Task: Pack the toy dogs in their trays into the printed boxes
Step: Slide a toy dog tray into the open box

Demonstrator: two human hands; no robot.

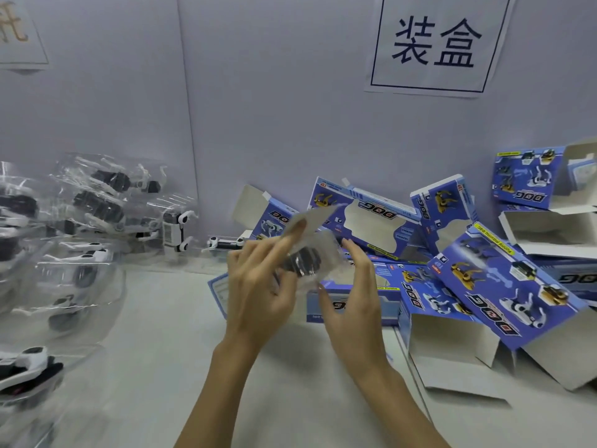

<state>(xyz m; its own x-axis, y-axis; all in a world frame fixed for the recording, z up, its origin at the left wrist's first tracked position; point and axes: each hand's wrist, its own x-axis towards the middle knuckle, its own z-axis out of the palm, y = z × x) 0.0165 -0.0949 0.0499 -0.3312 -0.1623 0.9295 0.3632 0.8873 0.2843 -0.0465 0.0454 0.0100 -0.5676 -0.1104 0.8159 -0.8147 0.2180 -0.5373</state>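
holding a clear tray [310, 263] with a dark toy dog above the desk [168, 350], the left hand [261, 286] grips it while the right hand [352, 286] steadies its right end, fingers loosely straight; the open printed box [352, 305] lies just beyond and below, nearer the right hand.

A white paper sign [434, 43] with two large dark Chinese characters inside a thin frame hangs on the pale wall [274, 108]. Another sheet [19, 33], cut off at the left edge, bears a tan character. Below lies a white tabletop [155, 367].
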